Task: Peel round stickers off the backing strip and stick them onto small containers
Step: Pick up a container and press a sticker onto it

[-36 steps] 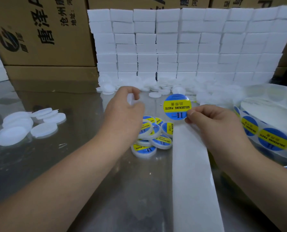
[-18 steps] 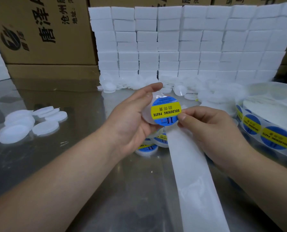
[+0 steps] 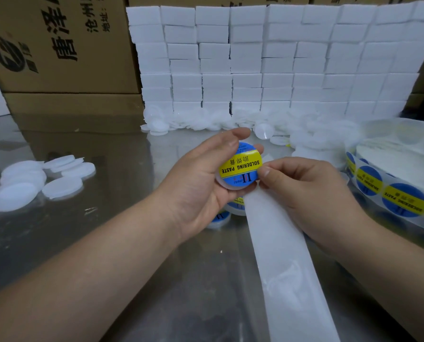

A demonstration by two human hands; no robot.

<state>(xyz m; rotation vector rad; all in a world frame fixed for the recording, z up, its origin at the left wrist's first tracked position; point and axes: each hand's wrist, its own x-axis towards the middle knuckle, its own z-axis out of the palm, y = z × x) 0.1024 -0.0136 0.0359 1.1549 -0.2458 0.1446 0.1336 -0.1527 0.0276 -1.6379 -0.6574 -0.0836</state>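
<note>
Far left on the worktop (image 3: 87, 245), a loose heap of plain white discs (image 3: 40, 183), well apart from the hands. Left forearm comes in from lower left, wrist turned palm-inward. The left hand (image 3: 198, 186) is cupped round a small white container (image 3: 230, 186), its fingers (image 3: 227, 142) curled over the far rim and the heel of the hand under the near side: a firm grasp, with the container lifted off the worktop and tilted toward me. The round blue-and-yellow sticker (image 3: 240, 165) lies face up on the container's top, covering nearly all of it, with a white rim showing along the lower edge. I cannot tell whether it is pressed flat all round. Below the left hand, a few labelled containers (image 3: 220, 218) sit on the worktop, partly hidden. The right hand (image 3: 312, 191) is knuckles up, fingers clenched in; the thumb tip (image 3: 267, 172) and forefinger pinch the sticker's right edge. The bare backing strip (image 3: 287, 267) runs from under that hand toward me. Far right, the sticker roll (image 3: 391, 193), near the right wrist.
</note>
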